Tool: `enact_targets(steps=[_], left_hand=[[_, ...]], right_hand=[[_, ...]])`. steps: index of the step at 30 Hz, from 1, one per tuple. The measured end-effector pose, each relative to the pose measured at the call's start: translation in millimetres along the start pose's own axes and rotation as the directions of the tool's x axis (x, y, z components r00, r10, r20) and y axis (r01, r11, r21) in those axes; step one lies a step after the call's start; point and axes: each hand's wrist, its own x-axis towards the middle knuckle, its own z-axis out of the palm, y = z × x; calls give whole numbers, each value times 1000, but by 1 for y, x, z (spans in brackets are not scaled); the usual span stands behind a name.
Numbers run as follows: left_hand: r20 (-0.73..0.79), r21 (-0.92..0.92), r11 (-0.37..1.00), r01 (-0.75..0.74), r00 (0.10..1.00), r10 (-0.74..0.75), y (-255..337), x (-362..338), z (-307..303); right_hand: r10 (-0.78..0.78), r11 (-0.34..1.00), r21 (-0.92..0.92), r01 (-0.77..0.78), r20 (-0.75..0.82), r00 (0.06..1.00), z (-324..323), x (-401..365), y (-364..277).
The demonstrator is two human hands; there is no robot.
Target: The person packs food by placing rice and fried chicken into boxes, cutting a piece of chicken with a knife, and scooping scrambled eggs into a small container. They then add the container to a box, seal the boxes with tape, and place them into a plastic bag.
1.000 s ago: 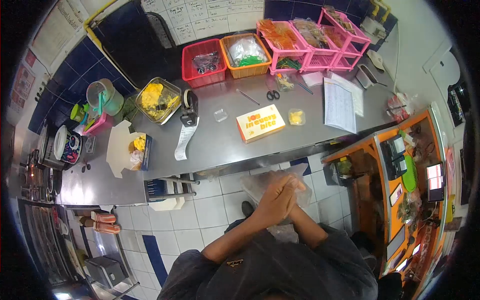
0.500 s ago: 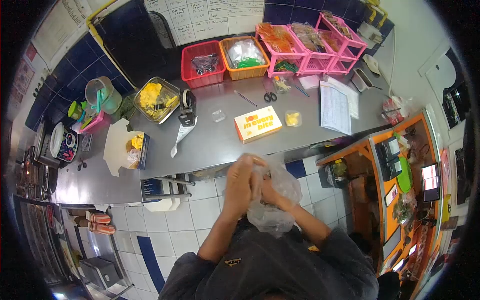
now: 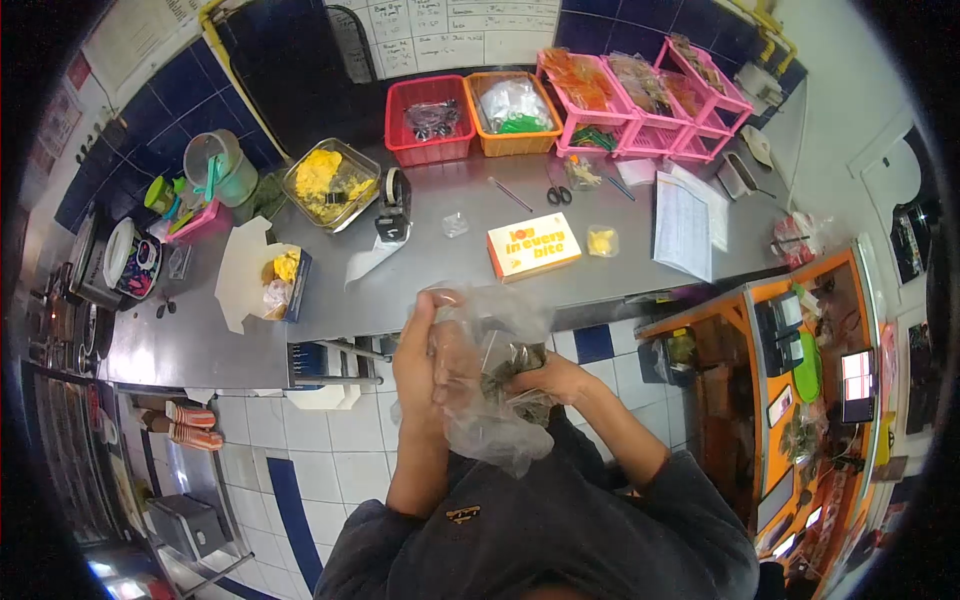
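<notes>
In front of my chest, just off the counter's front edge, a crumpled clear plastic bag [image 3: 500, 435] hangs between my hands. My left hand [image 3: 425, 350] is upright at the bag's left side, with the plastic draped over its fingers. From the right, my right hand [image 3: 552, 380] grips the bag and dark greenish contents [image 3: 510, 362], whose exact nature I cannot make out. Beyond them on the metal counter [image 3: 420, 290] lie a closed white and yellow box [image 3: 533, 246] and a small clear tub with yellow food [image 3: 601, 241].
An open box of food [image 3: 287, 285], a glass dish of yellow food [image 3: 325, 180] and a black tape dispenser [image 3: 393, 205] stand on the left. Red [image 3: 430, 150] and orange baskets [image 3: 515, 140] and pink racks [image 3: 600, 125] line the back. Scissors [image 3: 559, 194] and papers [image 3: 684, 225] lie right.
My left hand and the bag have moved left, and my hands are farther apart. The bag is spread wider and its dark contents show more. The view has shifted slightly.
</notes>
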Motion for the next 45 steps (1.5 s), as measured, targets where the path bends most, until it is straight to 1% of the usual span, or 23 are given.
enact_targets(steps=[4,8,9,12,14,15,16,18,20,22,23,24,25,26,28,29,31,34,38,40,42,44,45], left_hand=[[51,-244,968,-50,997,65,18,0,-15],[-69,-263,949,-173,985,161,35,5,-23],[-57,-300,937,-178,984,169,39,8,-27],[-120,-359,910,-209,977,177,49,14,-37],[-182,-383,894,-231,968,172,53,19,-38],[-210,-393,880,-267,958,197,55,19,-35],[-237,-397,866,-306,945,225,57,19,-34],[-239,-470,826,-311,946,220,60,18,-41],[-363,-377,850,-367,903,229,62,16,-43],[-357,-323,853,-410,887,292,58,18,-48],[-418,-307,841,-445,857,301,58,20,-48],[-476,-288,829,-479,823,309,58,23,-47],[-503,-341,795,-501,812,296,57,27,-44],[-514,-329,795,-510,803,303,54,30,-46],[-450,-323,790,-522,819,357,49,34,-52],[-461,-314,792,-524,813,355,51,36,-52],[-491,-287,786,-548,788,370,52,39,-51],[-498,-238,794,-559,772,394,56,40,-50],[-567,-226,792,-568,738,367,60,42,-46],[-575,-233,783,-578,731,368,60,39,-49],[-579,-200,815,-544,737,349,62,37,-46],[-568,-180,810,-559,731,378,65,31,-48],[-565,-160,821,-548,733,379,65,28,-47]], right_hand=[[-16,998,67,15,21,1000,14,-2,-31],[-73,991,111,79,-60,996,6,8,-79],[-72,977,200,79,-41,997,0,11,-92],[-121,990,70,124,-46,992,-48,58,-116],[-337,941,-81,328,-149,930,-59,89,-150],[-474,879,-137,456,-173,863,-64,105,-167],[-659,752,-121,647,-153,737,-65,125,-187],[-466,877,-16,481,-276,841,-75,186,-260],[-551,829,44,557,-104,828,-92,254,-314],[-778,583,-412,700,-35,627,-102,322,-350],[-771,591,-399,702,-24,636,-109,357,-354],[-865,365,-676,641,10,502,-118,393,-351],[-926,104,-870,481,92,367,-128,429,-343],[-923,113,-863,492,92,373,-144,465,-331],[-623,-236,-902,361,425,657,-162,505,-306],[-618,-224,-902,369,424,661,-162,508,-302],[-466,-163,-944,286,329,821,-159,506,-299],[-420,-45,-936,350,336,843,-174,524,-308],[-422,-140,-941,307,337,841,-171,501,-331],[-508,-396,-904,160,360,783,-175,504,-336],[-685,-338,-937,-91,179,707,-179,512,-327],[-792,-242,-970,35,219,569,-135,471,-331],[-779,-256,-964,74,251,574,-106,450,-334]])
